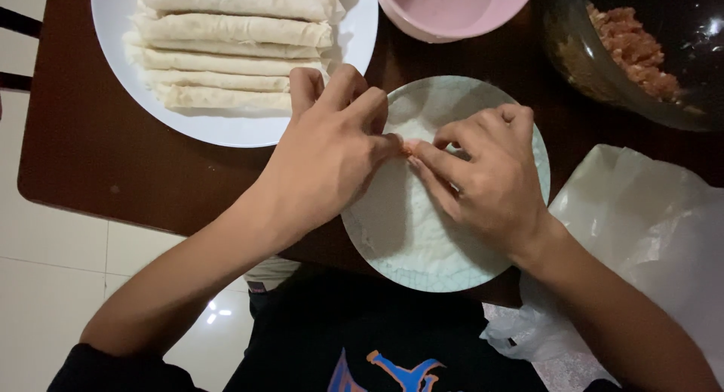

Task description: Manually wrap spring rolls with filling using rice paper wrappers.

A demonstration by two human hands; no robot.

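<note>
Both hands met over the pale round plate [392,249], which I took as my landmark on the dark brown worktop [98,150]. My left hand [328,154] and right hand [483,173] were together, fingertips pinched on a thin white wrapper [411,211] lying flat on that plate, with a small bit of orange-pink filling [408,147] showing between them. Up and left of the plate sat a large white plate [113,30] stacked with finished rolls [226,60]. Just above it stood a pink bowl [452,11]. Up and right of it was a glass bowl [581,67] of minced filling. Right of the plate lay a crumpled plastic bag [648,226].
</note>
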